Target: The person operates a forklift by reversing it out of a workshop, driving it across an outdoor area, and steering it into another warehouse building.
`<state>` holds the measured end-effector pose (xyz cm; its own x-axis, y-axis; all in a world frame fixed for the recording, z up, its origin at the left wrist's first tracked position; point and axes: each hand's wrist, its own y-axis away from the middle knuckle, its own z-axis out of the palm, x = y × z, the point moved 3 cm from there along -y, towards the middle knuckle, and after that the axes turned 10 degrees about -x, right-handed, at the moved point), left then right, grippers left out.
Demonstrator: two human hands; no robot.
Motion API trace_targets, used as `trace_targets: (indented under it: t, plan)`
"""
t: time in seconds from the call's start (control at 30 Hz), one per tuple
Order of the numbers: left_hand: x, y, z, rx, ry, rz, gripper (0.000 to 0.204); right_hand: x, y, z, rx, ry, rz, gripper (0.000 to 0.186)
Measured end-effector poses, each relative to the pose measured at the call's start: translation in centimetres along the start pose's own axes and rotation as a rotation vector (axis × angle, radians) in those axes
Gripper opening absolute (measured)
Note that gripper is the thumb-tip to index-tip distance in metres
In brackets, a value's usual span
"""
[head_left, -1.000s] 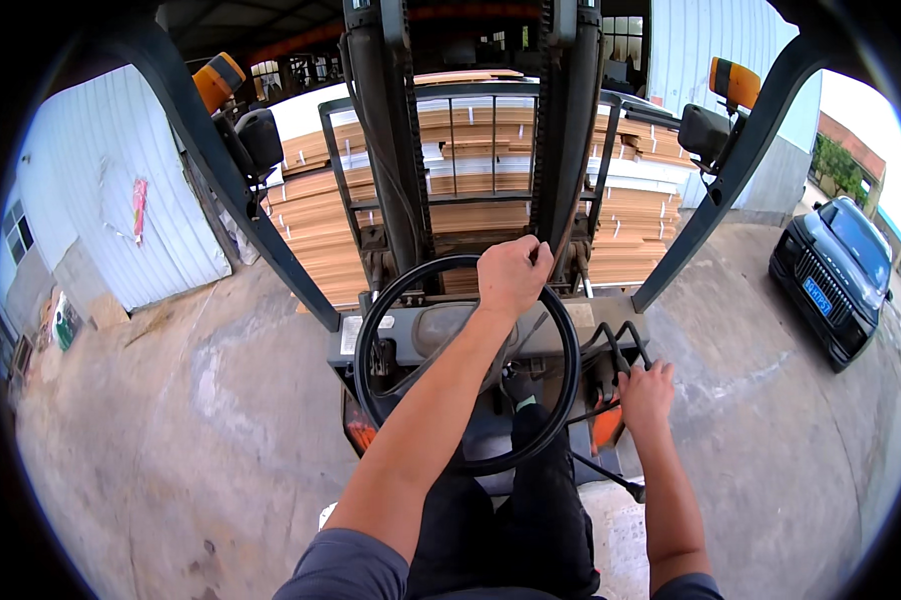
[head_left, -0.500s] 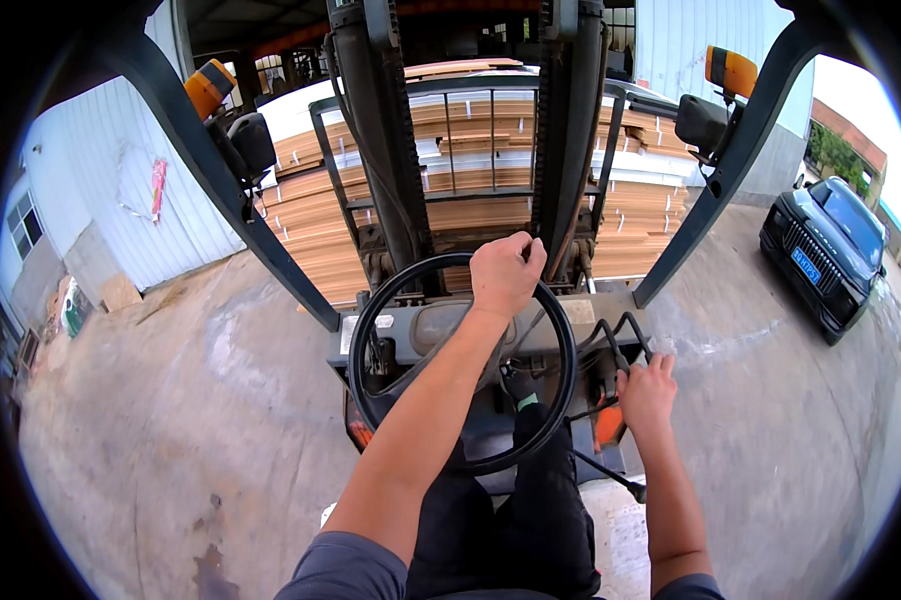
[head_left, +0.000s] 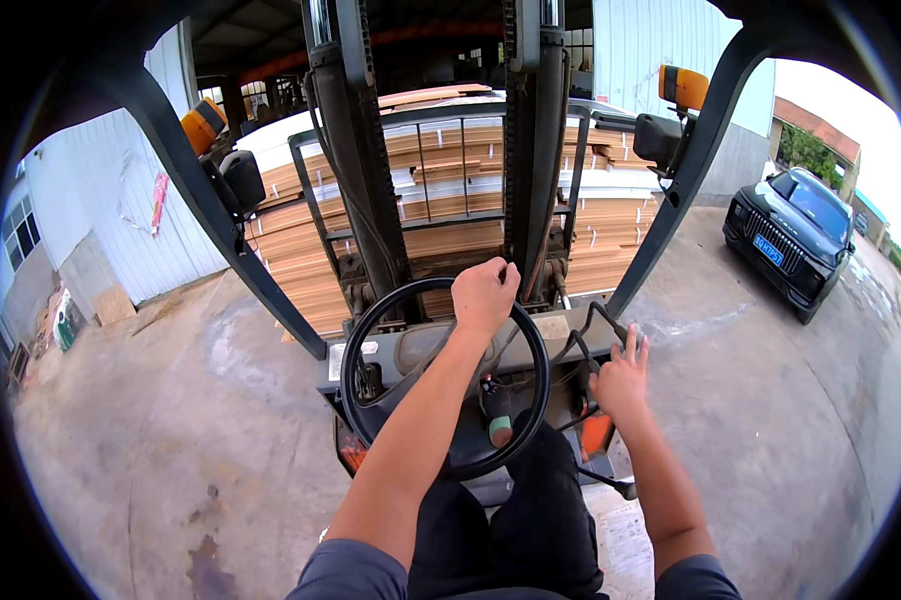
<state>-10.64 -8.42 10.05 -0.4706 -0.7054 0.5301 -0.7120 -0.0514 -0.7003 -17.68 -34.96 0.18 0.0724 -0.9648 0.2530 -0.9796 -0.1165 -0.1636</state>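
Note:
My left hand (head_left: 485, 296) is closed on the upper right of the black steering wheel (head_left: 349, 385) of a forklift, and its arm crosses over the wheel. My right hand (head_left: 623, 382) is at the black control levers (head_left: 587, 352) to the right of the wheel. Two of its fingers stretch upward, apart, and its thumb side lies against a lever; firm contact is hard to make out. Beyond the dash rise the dark mast (head_left: 366, 180) and the load backrest (head_left: 449, 218). Stacked brown and white boards (head_left: 611, 235) lie in front of them. My shoe (head_left: 497, 405) shows through the wheel.
Dark frame posts (head_left: 686, 180) with orange lamps (head_left: 683, 87) and black work lights (head_left: 243, 180) flank the mast. A dark car (head_left: 793, 240) is parked on the concrete (head_left: 741, 430) at right. A pale metal-clad wall (head_left: 121, 215) stands left, and a shed opening (head_left: 271, 45) lies ahead.
The view has swung slightly right, so the mast, boards and car sit further left and lower. My right fingers have lifted and spread at the levers. My shoe has shifted. The left hand keeps its grip.

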Motion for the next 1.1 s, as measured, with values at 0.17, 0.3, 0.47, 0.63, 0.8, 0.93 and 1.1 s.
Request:
trace_targets:
  t: [0.17,0.3,0.47,0.63,0.8,0.93,1.1]
  plan:
    - [1.5,0.0,1.5,-0.069,-0.004,0.000,0.032,1.3,-1.6,-0.7,-0.079,0.039,-0.040,0.039]
    - [2.3,-2.0,4.6,-0.024,0.012,0.087,0.034,4.0,-3.2,-0.5,-0.087,-0.026,-0.060,0.036]
    - [1.9,-4.5,7.8,0.006,0.112,0.088,0.032,6.6,-7.9,2.0,0.102,-0.105,-0.141,0.032]
    - [3.7,-4.6,12.0,-0.043,0.201,0.102,0.031,10.1,-8.3,3.8,0.101,-0.096,-0.149,0.028]
    - [7.5,-1.7,14.2,-0.174,0.253,0.113,0.031,11.3,-7.8,3.7,0.111,-0.107,-0.137,0.028]
    - [11.0,4.5,15.4,-0.286,0.189,0.254,0.025,12.0,-7.6,4.4,0.123,-0.066,-0.071,0.027]
    - [12.4,14.5,10.3,-0.335,0.255,0.273,0.013,13.4,-8.3,3.6,0.163,-0.101,-0.049,0.029]
